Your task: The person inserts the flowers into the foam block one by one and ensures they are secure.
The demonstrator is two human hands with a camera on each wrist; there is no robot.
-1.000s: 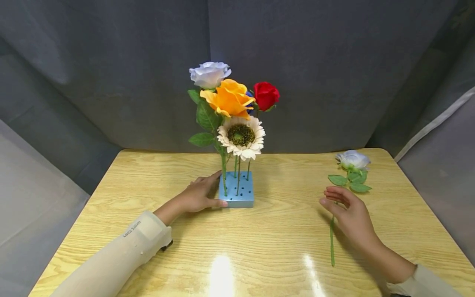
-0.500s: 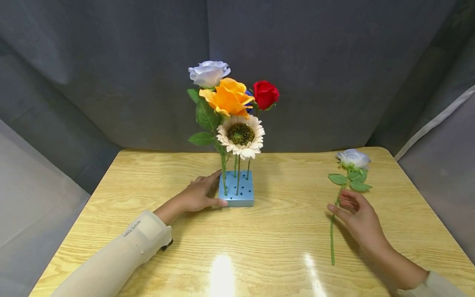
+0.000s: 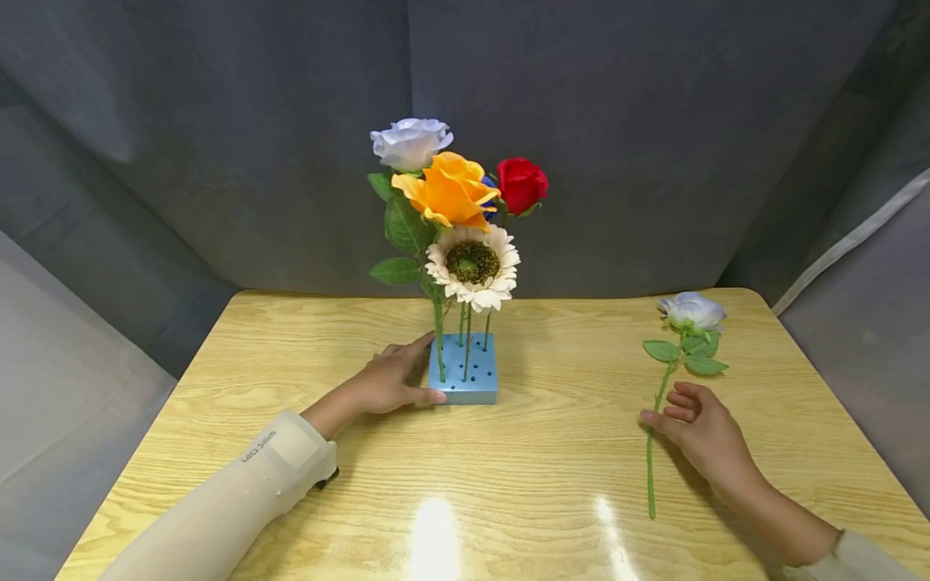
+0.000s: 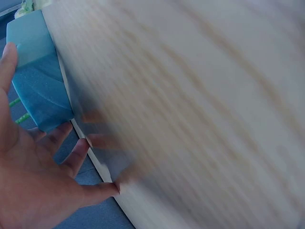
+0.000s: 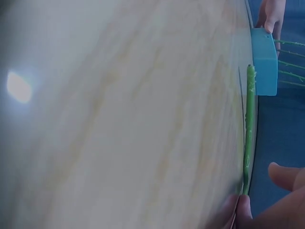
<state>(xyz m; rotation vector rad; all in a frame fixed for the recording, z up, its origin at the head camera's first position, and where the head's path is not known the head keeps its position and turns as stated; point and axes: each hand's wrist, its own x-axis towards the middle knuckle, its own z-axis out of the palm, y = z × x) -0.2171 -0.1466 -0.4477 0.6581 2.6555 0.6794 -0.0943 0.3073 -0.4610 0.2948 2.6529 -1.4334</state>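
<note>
My left hand [image 3: 388, 383] holds a light-blue flower-holder block [image 3: 468, 397] with holes in its top, thumb on the front and fingers along the left side and back. Upright in it stand a pale lavender rose [image 3: 411, 145], an orange rose [image 3: 452, 191], a red rose [image 3: 521, 186], a cream sunflower [image 3: 472, 268] and a mostly hidden blue flower [image 3: 489, 196]. At the right, another pale rose [image 3: 693, 311] lies on the table. My right hand [image 3: 701, 432] is at its green stem [image 5: 249, 119]; the right wrist view shows fingertips touching the stem and the thumb apart.
The wooden table [image 3: 559, 452] has its back edge against a dark grey curtain [image 3: 617, 161]. Grey cloth also hangs on both sides. Between the block and the lying rose is a stretch of bare wood.
My right hand has moved right and slightly toward me, along the lying rose's stem, and its fingers have curled more. The left hand, the block and the flowers stay in place.
</note>
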